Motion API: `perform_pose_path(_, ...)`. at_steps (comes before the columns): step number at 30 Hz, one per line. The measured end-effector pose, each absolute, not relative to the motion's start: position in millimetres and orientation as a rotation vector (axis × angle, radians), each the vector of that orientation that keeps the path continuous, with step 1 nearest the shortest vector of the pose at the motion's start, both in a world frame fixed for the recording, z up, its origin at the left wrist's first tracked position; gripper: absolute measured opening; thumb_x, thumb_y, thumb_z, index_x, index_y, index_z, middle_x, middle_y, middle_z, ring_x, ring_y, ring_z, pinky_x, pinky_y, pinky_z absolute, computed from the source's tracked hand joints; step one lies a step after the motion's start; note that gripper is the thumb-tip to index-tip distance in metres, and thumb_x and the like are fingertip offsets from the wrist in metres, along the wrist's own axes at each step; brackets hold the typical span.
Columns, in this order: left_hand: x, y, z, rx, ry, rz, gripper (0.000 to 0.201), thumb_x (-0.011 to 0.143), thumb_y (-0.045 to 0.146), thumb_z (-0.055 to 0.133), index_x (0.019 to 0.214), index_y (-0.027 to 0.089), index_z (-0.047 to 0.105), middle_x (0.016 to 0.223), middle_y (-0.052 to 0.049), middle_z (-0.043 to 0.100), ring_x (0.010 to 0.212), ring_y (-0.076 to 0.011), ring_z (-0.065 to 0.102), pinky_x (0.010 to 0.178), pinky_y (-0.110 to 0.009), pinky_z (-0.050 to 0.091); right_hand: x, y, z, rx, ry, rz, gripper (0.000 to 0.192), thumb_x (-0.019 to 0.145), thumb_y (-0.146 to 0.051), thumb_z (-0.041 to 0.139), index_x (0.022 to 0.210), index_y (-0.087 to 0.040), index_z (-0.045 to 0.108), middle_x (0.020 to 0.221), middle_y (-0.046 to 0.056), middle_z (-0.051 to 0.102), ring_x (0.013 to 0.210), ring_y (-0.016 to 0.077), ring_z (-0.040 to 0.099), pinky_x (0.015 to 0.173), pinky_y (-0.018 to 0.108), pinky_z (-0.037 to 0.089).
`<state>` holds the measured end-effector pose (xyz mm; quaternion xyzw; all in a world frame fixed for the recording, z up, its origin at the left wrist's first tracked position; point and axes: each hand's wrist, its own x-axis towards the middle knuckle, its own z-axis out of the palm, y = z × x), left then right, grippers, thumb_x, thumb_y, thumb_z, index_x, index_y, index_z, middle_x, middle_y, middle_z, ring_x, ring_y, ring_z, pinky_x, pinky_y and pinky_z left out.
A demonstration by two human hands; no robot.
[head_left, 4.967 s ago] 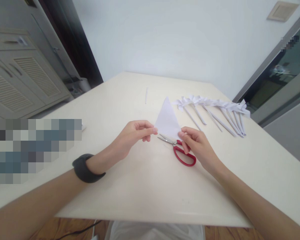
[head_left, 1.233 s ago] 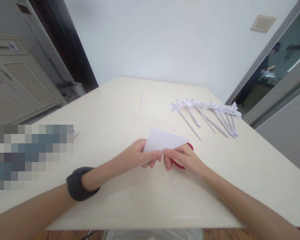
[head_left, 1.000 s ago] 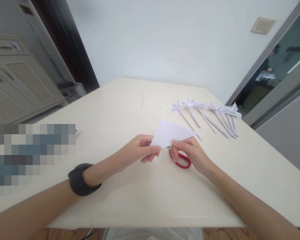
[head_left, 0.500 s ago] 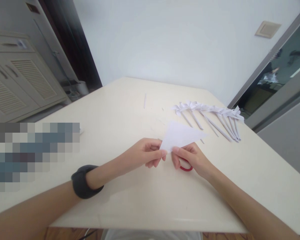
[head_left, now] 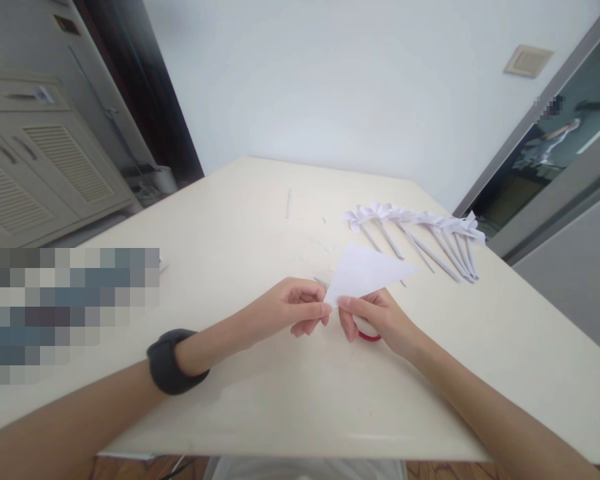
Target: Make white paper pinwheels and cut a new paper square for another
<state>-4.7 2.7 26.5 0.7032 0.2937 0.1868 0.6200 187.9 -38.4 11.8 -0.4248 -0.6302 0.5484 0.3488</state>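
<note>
Two hands pinch a folded white paper triangle [head_left: 364, 275] just above a cream table [head_left: 280, 400].
Left hand [head_left: 285, 311] and right hand [head_left: 375, 320], forearms converging, clamp thumb and forefinger on its near corner; red scissors [head_left: 369, 335] lie beneath the right hand, paper flowers [head_left: 420, 230] beyond.

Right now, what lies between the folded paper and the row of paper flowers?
In the head view, only bare table separates the folded paper from the paper flowers.
</note>
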Motion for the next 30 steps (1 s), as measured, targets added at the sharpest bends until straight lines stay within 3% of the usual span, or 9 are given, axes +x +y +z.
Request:
perform_pose_path(15, -10, 7, 32, 1.599, 0.661, 0.406, 0.017, 0.082, 0.019, 0.049, 0.066, 0.013, 0.053, 0.051, 0.004, 0.049, 0.047, -0.0065, 0.041, 0.05, -0.022, 0.029, 193, -35, 13, -0.896, -1.475, 1.384, 0.044, 0.088, -0.028, 0.046, 0.048, -0.014, 0.056, 0.045, 0.0, 0.053, 0.049, 0.0101, 0.047, 0.059, 0.024, 0.038)
perform_pose_path(23, -7, 9, 24, 1.609, 0.577, 0.388, 0.02, 0.084, 0.027, 0.047, 0.077, 0.012, 0.057, 0.055, 0.002, 0.052, 0.047, -0.0085, 0.044, 0.049, -0.023, 0.032, 190, -35, 10, -0.885, -1.546, 1.419, 0.043, 0.088, -0.029, 0.046, 0.049, -0.014, 0.056, 0.048, 0.001, 0.055, 0.052, 0.0111, 0.048, 0.059, 0.025, 0.039)
perform_pose_path(30, -5, 3, 24, 1.591, 0.651, 0.396, 0.023, 0.08, 0.027, 0.056, 0.062, 0.012, 0.055, 0.047, 0.004, 0.047, 0.045, -0.0068, 0.042, 0.047, -0.02, 0.032, 190, -37, 9, -1.004, -1.599, 1.439, 0.044, 0.089, -0.032, 0.046, 0.05, -0.014, 0.057, 0.051, 0.002, 0.057, 0.054, 0.0109, 0.05, 0.064, 0.025, 0.04)
